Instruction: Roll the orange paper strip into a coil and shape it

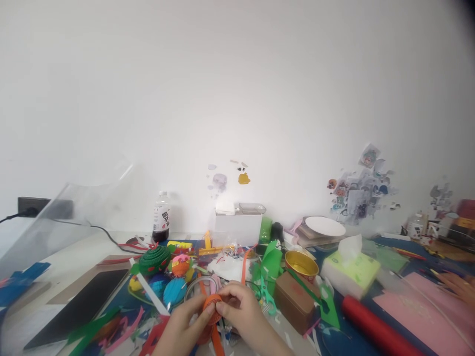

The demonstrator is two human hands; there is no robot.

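Observation:
Low in the middle of the head view, a small round coil of orange corrugated paper strip (pixel 212 301) is pinched between my two hands. My left hand (pixel 187 321) grips its left side with thumb and fingers. The fingertips of my right hand (pixel 239 309) press on its right side. An orange strip (pixel 217 341) hangs down below the coil. Just behind my hands lies a roll of clear tape (pixel 200 287). Coiled paper pieces lie to the left, among them a green dome (pixel 154 259) and a blue disc (pixel 174 290). Green-handled scissors (pixel 265 294) rest right of my right hand.
A bottle of dark liquid (pixel 161 217) stands by the wall. To the right are a brown box (pixel 297 299), a gold tin (pixel 302 264), a tissue pack (pixel 351 267) and a red roll (pixel 374 324). Another person's hand (pixel 458 287) shows at the right edge. Paper scraps cover much of the table.

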